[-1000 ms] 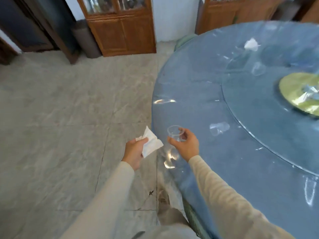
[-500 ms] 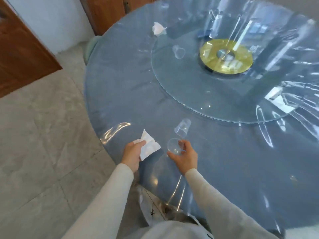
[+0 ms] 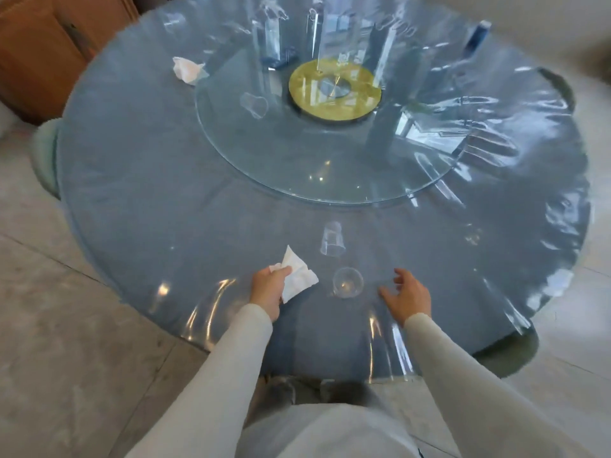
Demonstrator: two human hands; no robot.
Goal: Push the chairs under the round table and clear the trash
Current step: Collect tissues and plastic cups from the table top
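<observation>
One upright cup [image 3: 347, 283] looks empty — left fingers [image 3: 281, 271] pinch a tissue [image 3: 299, 277], right fingers [image 3: 402, 274] spread, holding nothing.

Long pale grey sleeves [image 3: 228, 368] and matching pale clothing below.

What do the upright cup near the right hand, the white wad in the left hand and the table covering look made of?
Cup: likely thin clear plastic; the surface beneath shows through. Wad: soft white paper tissue, creased and crumpled. Covering: apparently glossy transparent film over blue cloth; wrinkles, glare.
</observation>
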